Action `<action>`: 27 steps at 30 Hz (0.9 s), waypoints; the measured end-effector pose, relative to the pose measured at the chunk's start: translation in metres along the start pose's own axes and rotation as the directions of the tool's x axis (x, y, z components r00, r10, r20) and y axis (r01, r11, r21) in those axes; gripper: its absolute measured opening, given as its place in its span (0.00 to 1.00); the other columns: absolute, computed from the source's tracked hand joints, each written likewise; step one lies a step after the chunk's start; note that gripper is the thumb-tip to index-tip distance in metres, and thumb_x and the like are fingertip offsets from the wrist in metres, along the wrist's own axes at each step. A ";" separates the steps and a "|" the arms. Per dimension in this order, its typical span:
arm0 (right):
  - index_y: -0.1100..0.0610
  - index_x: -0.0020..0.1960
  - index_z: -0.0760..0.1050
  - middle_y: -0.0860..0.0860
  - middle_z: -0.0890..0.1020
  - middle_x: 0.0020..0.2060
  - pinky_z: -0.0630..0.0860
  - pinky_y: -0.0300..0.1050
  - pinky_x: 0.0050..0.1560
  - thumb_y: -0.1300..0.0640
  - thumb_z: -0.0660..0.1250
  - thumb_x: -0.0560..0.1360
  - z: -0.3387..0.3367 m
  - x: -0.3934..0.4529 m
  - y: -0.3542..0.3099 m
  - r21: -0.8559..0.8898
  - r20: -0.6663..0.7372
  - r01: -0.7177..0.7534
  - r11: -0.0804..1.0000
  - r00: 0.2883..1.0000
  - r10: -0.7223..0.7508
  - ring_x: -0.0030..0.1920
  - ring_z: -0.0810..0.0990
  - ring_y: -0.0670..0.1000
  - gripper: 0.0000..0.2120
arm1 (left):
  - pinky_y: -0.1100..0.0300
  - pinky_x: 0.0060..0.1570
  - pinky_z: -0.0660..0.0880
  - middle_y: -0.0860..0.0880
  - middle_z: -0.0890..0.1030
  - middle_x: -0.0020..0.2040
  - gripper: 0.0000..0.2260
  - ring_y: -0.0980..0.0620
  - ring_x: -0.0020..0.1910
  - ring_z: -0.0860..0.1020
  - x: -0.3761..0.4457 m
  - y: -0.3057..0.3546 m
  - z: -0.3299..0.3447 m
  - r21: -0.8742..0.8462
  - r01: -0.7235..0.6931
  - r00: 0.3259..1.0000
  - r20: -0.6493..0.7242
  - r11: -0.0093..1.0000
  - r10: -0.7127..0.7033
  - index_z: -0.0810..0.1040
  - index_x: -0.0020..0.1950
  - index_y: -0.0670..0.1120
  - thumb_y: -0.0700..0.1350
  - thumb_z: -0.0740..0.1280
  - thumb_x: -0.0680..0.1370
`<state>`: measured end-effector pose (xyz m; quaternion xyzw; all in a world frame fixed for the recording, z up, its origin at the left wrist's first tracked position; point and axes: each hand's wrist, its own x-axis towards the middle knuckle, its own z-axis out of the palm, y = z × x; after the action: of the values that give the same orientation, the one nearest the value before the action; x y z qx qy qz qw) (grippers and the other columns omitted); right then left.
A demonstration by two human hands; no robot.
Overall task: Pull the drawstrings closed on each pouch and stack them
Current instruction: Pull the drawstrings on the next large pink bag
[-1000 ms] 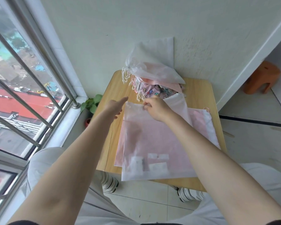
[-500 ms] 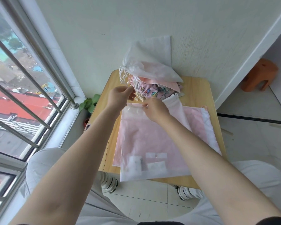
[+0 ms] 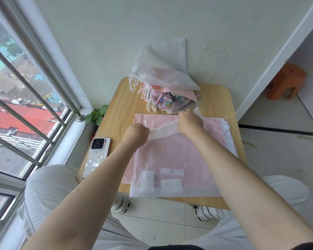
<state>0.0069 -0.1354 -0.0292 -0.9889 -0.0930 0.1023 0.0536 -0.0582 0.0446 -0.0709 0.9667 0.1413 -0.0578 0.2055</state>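
Your left hand [image 3: 136, 134] is curled into a fist, pinching the white drawstring [image 3: 145, 122] at the left end of the pouch [image 3: 173, 159] mouth. To its right, your right hand [image 3: 190, 123] grips the gathered white hem, knuckles up. Both forearms reach out over the pouch, which lies flat on the pink pouches on the wooden table [image 3: 217, 98]. Half a second ago your left hand was farther away, near the far pile of closed pouches [image 3: 163, 82]; now it has pulled nearer and left, and a phone [image 3: 96, 156] shows at the table's left edge.
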 end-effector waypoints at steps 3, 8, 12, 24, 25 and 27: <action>0.59 0.65 0.70 0.57 0.68 0.65 0.72 0.49 0.48 0.66 0.61 0.76 -0.006 0.002 0.014 0.081 -0.095 -0.137 0.987 0.985 0.145 0.61 0.76 0.60 0.18 | 0.58 0.27 0.59 0.47 0.68 0.30 0.18 0.46 0.34 0.70 0.001 0.000 0.006 -0.014 0.031 0.999 -0.010 0.999 -0.031 0.66 0.31 0.43 0.44 0.56 0.82; 0.61 0.64 0.68 0.59 0.68 0.63 0.70 0.50 0.43 0.68 0.60 0.76 -0.004 0.005 0.030 0.247 -0.211 -0.234 0.940 0.934 0.288 0.55 0.79 0.63 0.16 | 0.57 0.27 0.59 0.48 0.69 0.31 0.16 0.45 0.36 0.71 0.002 0.001 0.008 -0.019 0.056 0.998 -0.019 0.998 -0.056 0.70 0.34 0.42 0.44 0.56 0.81; 0.65 0.63 0.69 0.62 0.72 0.61 0.73 0.53 0.50 0.69 0.58 0.78 -0.001 0.008 0.036 0.303 -0.257 -0.227 0.926 0.916 0.309 0.58 0.77 0.64 0.14 | 0.57 0.27 0.59 0.47 0.70 0.31 0.17 0.46 0.34 0.71 0.002 0.000 0.009 -0.067 0.083 0.996 -0.017 0.994 -0.084 0.68 0.32 0.42 0.43 0.57 0.80; 0.63 0.39 0.75 0.63 0.82 0.40 0.81 0.55 0.39 0.62 0.58 0.78 0.002 0.017 0.059 0.817 -0.123 -0.216 0.534 0.840 0.529 0.36 0.82 0.62 0.12 | 0.55 0.35 0.63 0.42 0.74 0.36 0.15 0.41 0.39 0.72 -0.001 -0.022 -0.005 -0.171 0.165 0.946 -0.253 0.971 -0.205 0.72 0.38 0.40 0.43 0.55 0.82; 0.65 0.41 0.77 0.63 0.82 0.39 0.82 0.54 0.36 0.63 0.58 0.78 0.001 0.017 0.063 0.883 -0.028 -0.257 0.394 0.807 0.590 0.32 0.82 0.60 0.11 | 0.54 0.36 0.64 0.39 0.76 0.38 0.15 0.40 0.39 0.72 -0.002 -0.026 -0.006 -0.153 0.182 0.936 -0.276 0.971 -0.219 0.72 0.38 0.39 0.42 0.55 0.82; 0.68 0.47 0.78 0.61 0.81 0.34 0.78 0.45 0.24 0.68 0.59 0.75 -0.001 0.018 0.069 0.956 0.162 -0.283 0.077 0.728 0.667 0.21 0.77 0.55 0.09 | 0.53 0.39 0.66 0.36 0.78 0.43 0.15 0.38 0.44 0.75 -0.002 -0.037 -0.009 -0.124 0.224 0.923 -0.293 0.967 -0.251 0.77 0.43 0.37 0.41 0.54 0.82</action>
<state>0.0361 -0.1992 -0.0406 -0.7237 0.3306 -0.0138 0.6057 -0.0709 0.0796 -0.0764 0.9295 0.2899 0.0747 0.2153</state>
